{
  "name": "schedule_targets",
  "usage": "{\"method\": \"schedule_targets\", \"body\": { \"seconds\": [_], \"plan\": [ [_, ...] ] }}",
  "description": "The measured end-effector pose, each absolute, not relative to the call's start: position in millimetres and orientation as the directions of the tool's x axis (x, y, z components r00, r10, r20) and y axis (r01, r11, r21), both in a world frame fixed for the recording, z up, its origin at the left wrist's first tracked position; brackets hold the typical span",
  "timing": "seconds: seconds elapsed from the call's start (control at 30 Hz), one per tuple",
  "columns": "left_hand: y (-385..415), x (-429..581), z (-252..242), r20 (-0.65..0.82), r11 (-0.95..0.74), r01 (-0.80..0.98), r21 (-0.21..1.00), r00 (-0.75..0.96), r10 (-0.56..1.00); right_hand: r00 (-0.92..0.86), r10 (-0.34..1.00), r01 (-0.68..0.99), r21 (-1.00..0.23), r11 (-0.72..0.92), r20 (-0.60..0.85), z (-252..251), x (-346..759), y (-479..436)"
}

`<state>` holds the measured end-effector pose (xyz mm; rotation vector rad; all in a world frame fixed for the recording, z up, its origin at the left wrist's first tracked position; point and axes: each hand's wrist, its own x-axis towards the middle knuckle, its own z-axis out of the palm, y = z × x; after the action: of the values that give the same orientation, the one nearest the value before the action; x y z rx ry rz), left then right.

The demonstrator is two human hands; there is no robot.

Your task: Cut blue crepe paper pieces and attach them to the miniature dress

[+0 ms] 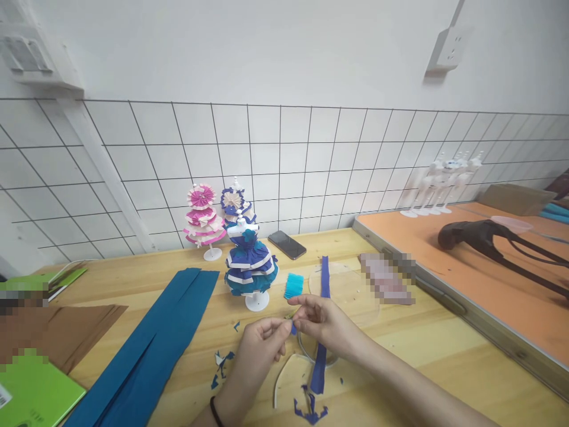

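My left hand [264, 343] and my right hand [328, 327] meet over the table, thumbs and fingertips pinched together. Between them is a small blue paper piece [293, 327], mostly covered by the fingers. Under my right hand runs a purple-blue crepe paper strip [318, 375]. Just beyond the hands lies a fringed turquoise paper piece [294, 286]. Behind my left hand stands a small white dress form [256, 301] wearing a tiered blue, white and teal paper dress [252, 264]. Blue paper scraps [311, 409] lie in front.
Two more dressed forms, one pink [202, 216] and one purple [233, 204], stand by the wall. A phone [287, 244] lies near them. Wide teal crepe paper [155, 344] stretches across the left. An orange board [502, 279] with a metal edge borders the right.
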<state>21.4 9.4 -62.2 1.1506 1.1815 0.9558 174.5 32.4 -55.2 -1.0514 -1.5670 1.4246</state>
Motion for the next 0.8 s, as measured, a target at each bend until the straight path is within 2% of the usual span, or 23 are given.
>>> {"method": "schedule_targets", "body": {
  "seconds": [0.3,0.8],
  "plan": [
    [9.7,21.5,-59.9,-0.136,0.12,0.136,0.983,0.109,0.985,-0.366,0.93,0.094,-0.995,0.041,0.004,-52.7,177.1,33.1],
    [7.5,22.3,-58.1,-0.151,0.143,0.074,0.987,0.126,0.98,-0.385,0.923,0.132,-0.989,0.064,0.008,-56.4,175.6,32.0]
  ]
}}
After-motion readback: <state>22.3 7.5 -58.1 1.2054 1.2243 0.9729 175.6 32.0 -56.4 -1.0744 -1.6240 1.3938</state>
